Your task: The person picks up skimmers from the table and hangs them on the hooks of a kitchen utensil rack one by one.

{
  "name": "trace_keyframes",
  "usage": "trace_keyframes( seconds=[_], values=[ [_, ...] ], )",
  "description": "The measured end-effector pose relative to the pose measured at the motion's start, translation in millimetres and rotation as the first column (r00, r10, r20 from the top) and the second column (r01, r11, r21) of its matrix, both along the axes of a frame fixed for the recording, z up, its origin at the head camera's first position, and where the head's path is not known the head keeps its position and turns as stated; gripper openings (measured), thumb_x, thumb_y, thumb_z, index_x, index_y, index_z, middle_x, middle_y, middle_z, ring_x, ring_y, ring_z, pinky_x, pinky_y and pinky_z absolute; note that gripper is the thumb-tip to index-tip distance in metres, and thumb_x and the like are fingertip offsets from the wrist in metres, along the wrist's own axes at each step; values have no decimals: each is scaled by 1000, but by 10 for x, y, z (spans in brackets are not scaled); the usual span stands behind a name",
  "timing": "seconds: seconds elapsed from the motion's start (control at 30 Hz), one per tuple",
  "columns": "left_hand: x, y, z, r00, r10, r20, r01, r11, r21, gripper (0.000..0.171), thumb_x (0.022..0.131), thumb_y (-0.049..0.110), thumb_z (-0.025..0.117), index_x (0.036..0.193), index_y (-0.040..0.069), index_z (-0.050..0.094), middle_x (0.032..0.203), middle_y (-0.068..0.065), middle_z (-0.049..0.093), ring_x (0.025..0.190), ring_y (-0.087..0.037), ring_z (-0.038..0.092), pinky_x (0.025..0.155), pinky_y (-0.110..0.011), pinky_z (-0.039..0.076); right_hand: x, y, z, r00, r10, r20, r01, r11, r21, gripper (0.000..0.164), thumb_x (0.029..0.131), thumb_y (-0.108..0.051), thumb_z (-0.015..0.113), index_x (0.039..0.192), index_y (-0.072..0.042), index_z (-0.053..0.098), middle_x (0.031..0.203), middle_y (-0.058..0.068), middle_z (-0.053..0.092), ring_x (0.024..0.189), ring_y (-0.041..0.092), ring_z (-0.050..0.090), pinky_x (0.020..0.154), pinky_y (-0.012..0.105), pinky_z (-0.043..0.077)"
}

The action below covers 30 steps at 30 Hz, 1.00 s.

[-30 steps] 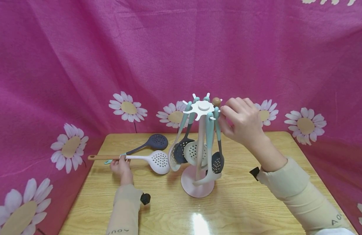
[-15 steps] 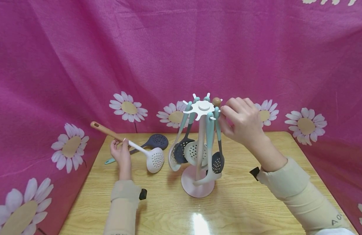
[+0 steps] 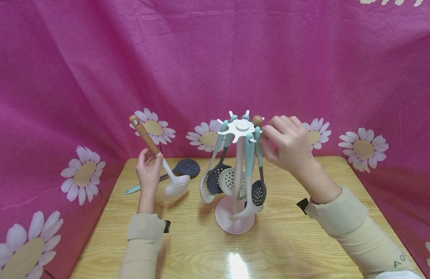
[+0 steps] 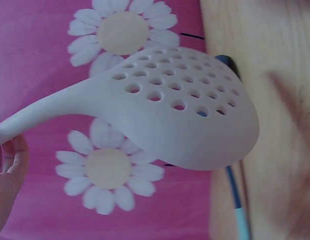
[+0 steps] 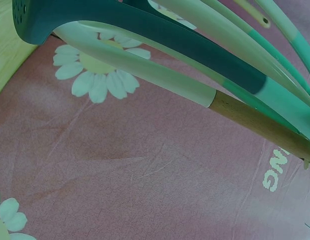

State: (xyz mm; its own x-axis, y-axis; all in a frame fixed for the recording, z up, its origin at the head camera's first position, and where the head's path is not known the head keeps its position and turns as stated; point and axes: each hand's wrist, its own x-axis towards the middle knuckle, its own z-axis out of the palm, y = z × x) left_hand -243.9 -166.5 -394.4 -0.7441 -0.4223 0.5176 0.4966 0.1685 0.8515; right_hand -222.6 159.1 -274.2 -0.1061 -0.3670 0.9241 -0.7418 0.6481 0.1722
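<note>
My left hand (image 3: 149,172) holds a white skimmer (image 3: 174,186) with a wooden handle, pinching it where handle meets shaft. The handle tilts up to the left and the skimmer's head hangs above the table. In the left wrist view its holed head (image 4: 180,135) fills the middle. To the right stands a utensil rack (image 3: 242,124) hung with several turquoise-handled utensils and one with a wooden handle (image 5: 255,120). My right hand (image 3: 286,141) grips the rack's right edge with curled fingers; its fingertips are partly hidden. The right wrist view does not show that hand.
A dark skimmer (image 3: 188,168) with a turquoise handle end lies on the wooden table (image 3: 194,248), behind the left hand. The rack's round pink base (image 3: 223,221) stands mid-table. A pink flowered cloth (image 3: 201,69) hangs behind and at both sides.
My left hand has lifted the white skimmer off the table and tipped its handle upward, swinging from nearly flat to steep. The right hand and rack have not visibly moved.
</note>
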Motion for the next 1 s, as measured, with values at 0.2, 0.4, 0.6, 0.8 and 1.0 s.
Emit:
trace_keyframes(
  seconds=[0.2, 0.4, 0.6, 0.8, 1.0],
  values=[
    [68, 59, 147, 992, -97, -78, 79, 975, -208, 31, 76, -14, 60, 104, -21, 48, 86, -29, 55, 76, -1, 54, 66, -10, 47, -2, -2, 0, 1000, 1, -4, -1, 1000, -2, 16, 77, -9, 45, 64, -4, 50, 60, 7, 45, 50, 23, 37, 51, 37, 32],
    [54, 67, 173, 985, -170, -43, 150, 944, -292, 32, 77, -14, 61, 107, -17, 51, 88, -29, 55, 78, 0, 51, 70, -9, 45, -1, -2, 2, 1000, 3, -4, -3, 1000, -5, 16, 77, -9, 45, 64, -3, 51, 60, 7, 45, 50, 23, 37, 50, 37, 32],
    [114, 86, 268, 973, -226, 48, 225, 887, -403, 35, 79, -6, 64, 112, -9, 53, 93, -21, 57, 83, -11, 55, 75, -14, 47, 1, 1, 5, 1000, -1, -2, 1, 1000, -7, 16, 78, -10, 45, 64, -3, 51, 60, 7, 45, 50, 23, 38, 50, 37, 32],
    [167, 100, 351, 930, -338, 144, 364, 802, -473, 39, 81, -7, 60, 119, -7, 51, 104, -20, 57, 93, -30, 59, 81, -40, 50, 0, -3, 4, 1000, 5, -7, -5, 1000, -13, 16, 77, -9, 45, 64, -3, 51, 60, 7, 45, 50, 23, 37, 50, 37, 31],
    [238, 140, 438, 885, -413, 216, 464, 734, -496, 39, 83, -7, 59, 120, -8, 50, 106, -20, 56, 94, -29, 57, 82, -38, 50, 1, -3, 1, 1000, 12, -5, -12, 1000, -13, 16, 77, -9, 46, 64, -3, 51, 60, 7, 45, 50, 23, 38, 50, 36, 30]
  ],
)
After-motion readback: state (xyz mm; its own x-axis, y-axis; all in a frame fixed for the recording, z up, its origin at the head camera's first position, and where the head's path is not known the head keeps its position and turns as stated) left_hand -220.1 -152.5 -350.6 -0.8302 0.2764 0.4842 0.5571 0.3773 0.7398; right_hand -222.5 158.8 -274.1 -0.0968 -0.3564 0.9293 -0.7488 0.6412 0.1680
